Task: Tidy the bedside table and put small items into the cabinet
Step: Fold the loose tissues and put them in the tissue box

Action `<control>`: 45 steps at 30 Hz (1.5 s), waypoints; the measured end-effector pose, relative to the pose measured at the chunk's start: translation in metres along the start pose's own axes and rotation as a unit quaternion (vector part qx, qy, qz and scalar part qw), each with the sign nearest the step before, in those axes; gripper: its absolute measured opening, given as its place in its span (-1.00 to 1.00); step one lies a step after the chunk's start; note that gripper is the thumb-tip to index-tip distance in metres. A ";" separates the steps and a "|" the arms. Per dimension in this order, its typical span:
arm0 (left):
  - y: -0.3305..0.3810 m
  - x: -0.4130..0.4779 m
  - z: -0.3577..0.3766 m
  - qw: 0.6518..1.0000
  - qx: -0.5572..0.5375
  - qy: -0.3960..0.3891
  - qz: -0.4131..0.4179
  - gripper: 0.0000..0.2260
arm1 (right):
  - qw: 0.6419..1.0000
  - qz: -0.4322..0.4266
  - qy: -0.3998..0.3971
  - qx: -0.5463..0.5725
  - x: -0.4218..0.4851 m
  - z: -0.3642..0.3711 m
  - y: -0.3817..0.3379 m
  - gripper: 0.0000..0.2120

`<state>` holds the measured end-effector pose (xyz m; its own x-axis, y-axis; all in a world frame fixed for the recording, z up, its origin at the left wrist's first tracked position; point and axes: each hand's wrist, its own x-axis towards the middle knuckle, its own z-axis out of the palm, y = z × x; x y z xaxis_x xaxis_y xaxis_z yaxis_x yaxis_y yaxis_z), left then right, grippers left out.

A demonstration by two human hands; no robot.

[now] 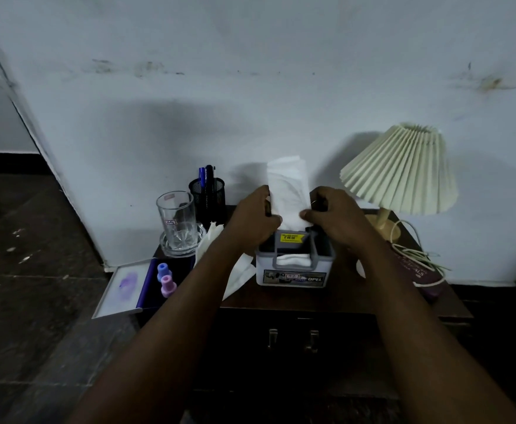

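Note:
A folded white tissue stack [288,191] stands upright over a small grey holder box [293,267] on the dark bedside table [281,298]. My left hand [252,220] grips the stack's left edge and my right hand [331,217] pinches its right edge. The stack's lower end reaches into the box's top opening. More white tissue shows through the box's front slot. Loose tissues [220,255] lie to the left of the box, partly under my left forearm. The cabinet doors [293,341] below the tabletop are closed, with two metal handles.
A glass [177,221] on a crystal coaster and a black mesh pen cup [207,194] stand at the back left. An open purple case [146,286] holds two small bottles at the left edge. A pleated lamp [403,169] with a loose cord and a purple book [415,270] sit on the right.

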<state>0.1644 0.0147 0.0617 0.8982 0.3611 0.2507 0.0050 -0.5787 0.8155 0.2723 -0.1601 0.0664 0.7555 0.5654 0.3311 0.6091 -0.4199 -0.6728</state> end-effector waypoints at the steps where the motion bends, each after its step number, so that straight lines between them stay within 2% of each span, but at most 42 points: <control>1: 0.001 -0.001 -0.001 1.000 0.006 -0.008 0.002 -0.62 | 1.000 0.002 -0.006 -0.008 0.000 0.000 0.001 -0.76; 4: 0.002 -0.002 -0.002 0.999 0.015 -0.028 0.006 -0.58 | 0.999 0.014 -0.033 -0.020 0.000 0.002 0.001 -0.62; 7: 0.004 -0.003 -0.002 0.999 0.034 -0.025 0.012 -0.50 | 0.999 0.026 -0.040 -0.022 -0.001 0.005 0.002 -0.64; 11: 0.007 -0.003 -0.001 0.997 0.079 0.010 0.016 -0.65 | 0.998 0.038 -0.022 -0.043 -0.003 0.015 0.002 -0.71; 14: 0.010 -0.003 -0.002 0.994 0.104 0.019 0.008 -0.76 | 0.998 0.048 -0.033 -0.034 -0.001 0.013 0.002 -0.87; 18: 0.012 -0.003 -0.005 0.995 0.094 0.010 -0.012 -0.73 | 0.995 0.042 -0.054 0.073 -0.003 0.008 -0.001 -0.77; 23: 0.014 -0.001 -0.008 0.997 0.074 -0.019 0.003 -0.70 | 0.996 0.061 -0.061 0.007 -0.002 0.010 0.001 -0.75; 27: 0.010 -0.001 -0.006 0.998 0.056 0.013 -0.015 -0.86 | 0.995 0.065 -0.070 0.020 -0.001 0.009 0.000 -0.76; 30: 0.002 -0.003 -0.006 0.999 0.023 0.014 -0.035 -0.87 | 0.993 0.067 -0.076 0.066 -0.002 0.008 0.000 -0.61; 32: 0.000 -0.003 -0.006 0.999 0.017 0.015 -0.033 -0.86 | 0.991 0.058 -0.081 0.086 -0.003 0.010 0.000 -0.67; 34: 0.000 -0.002 -0.005 0.999 0.029 0.021 -0.023 -0.87 | 0.995 0.051 -0.065 0.051 -0.004 0.012 0.000 -0.77; 36: 0.003 -0.002 -0.005 0.999 0.017 0.026 -0.021 -0.81 | 0.997 0.057 -0.053 0.020 -0.003 0.013 0.001 -0.73; 38: 0.006 -0.003 -0.005 0.999 0.004 0.026 -0.021 -0.66 | 0.996 0.066 -0.059 0.030 -0.002 0.013 0.001 -0.67; 42: 0.006 -0.004 -0.006 0.998 0.049 0.027 -0.007 -0.59 | 0.986 0.057 -0.071 0.138 -0.003 0.010 0.000 -0.47; 45: 0.005 -0.005 -0.007 1.000 0.022 0.004 -0.020 -0.60 | 0.993 0.030 -0.054 0.098 -0.002 0.009 0.002 -0.62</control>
<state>0.1571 0.0151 0.0685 0.8935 0.3905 0.2217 0.0615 -0.5955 0.8010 0.2702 -0.1554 0.0586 0.7520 0.6210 0.2211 0.4974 -0.3145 -0.8085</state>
